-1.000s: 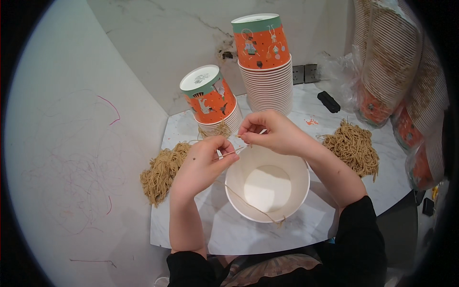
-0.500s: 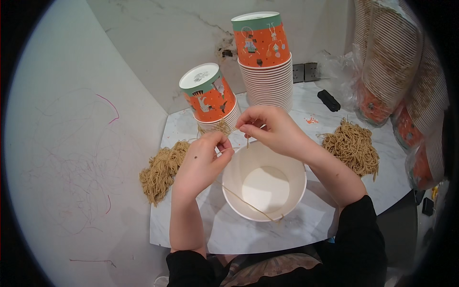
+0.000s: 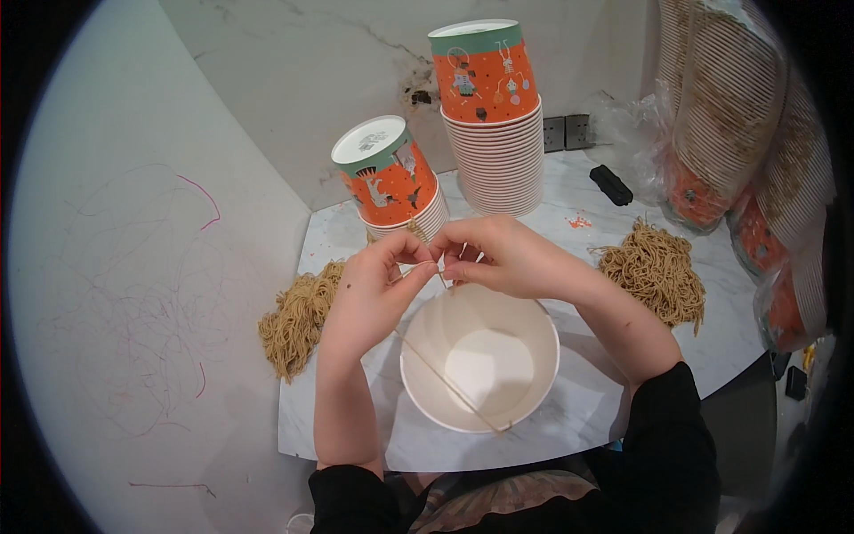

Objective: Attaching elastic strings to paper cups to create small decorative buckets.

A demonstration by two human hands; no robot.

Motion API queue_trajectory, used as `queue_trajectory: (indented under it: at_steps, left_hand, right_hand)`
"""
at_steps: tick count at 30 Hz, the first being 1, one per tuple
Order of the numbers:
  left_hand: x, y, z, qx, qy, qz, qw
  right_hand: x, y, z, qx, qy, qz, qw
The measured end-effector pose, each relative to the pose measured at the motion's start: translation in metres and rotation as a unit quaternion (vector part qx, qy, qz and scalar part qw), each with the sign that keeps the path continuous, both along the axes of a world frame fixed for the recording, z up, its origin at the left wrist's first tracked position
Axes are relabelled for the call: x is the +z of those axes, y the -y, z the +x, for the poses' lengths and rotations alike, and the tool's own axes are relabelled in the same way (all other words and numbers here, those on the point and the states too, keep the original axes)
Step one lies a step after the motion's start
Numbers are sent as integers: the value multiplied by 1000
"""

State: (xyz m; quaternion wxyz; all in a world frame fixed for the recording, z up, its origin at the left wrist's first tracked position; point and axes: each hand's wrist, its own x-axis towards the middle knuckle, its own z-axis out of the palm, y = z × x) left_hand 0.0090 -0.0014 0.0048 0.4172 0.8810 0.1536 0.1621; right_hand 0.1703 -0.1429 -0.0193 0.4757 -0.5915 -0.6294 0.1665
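A white paper bucket (image 3: 534,343) with an open top stands on the table in front of me. One length of tan cord (image 3: 447,378) runs across its mouth from my left hand to the near rim. Above the bucket's far rim, my left hand (image 3: 372,289) pinches the cord. Right beside it, my right hand (image 3: 503,258) also has thumb and fingers closed on the cord, a short end of it showing below the fingertips. The two hands' fingertips almost meet; the exact crossing of the cord between them is too small to make out.
Tan cord bundles lie on the table at left (image 3: 300,319) and right (image 3: 656,276). Behind stand a short (image 3: 387,191) and a tall stack (image 3: 485,84) of upturned orange-and-green paper buckets. Bagged bucket stacks (image 3: 725,98) crowd the right; a black object (image 3: 611,185) lies near them.
My right hand has come down and left, closer to my left hand. The bucket has shifted slightly left and nearer to me, and the cord across it looks straighter.
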Motion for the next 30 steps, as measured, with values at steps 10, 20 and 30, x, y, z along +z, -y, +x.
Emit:
queue_trajectory:
  at_steps: [10,20,30]
  left_hand:
    - [-4,-9,1,-88,-18,-119,989]
    - [1,-5,0,-42,-59,-45,996]
    - [6,-3,-2,-47,-70,-55,995]
  right_hand:
    - [1,2,1,32,-41,-36,998]
    - [-2,2,3,32,-56,-36,997]
    - [3,4,-6,26,-62,-15,998]
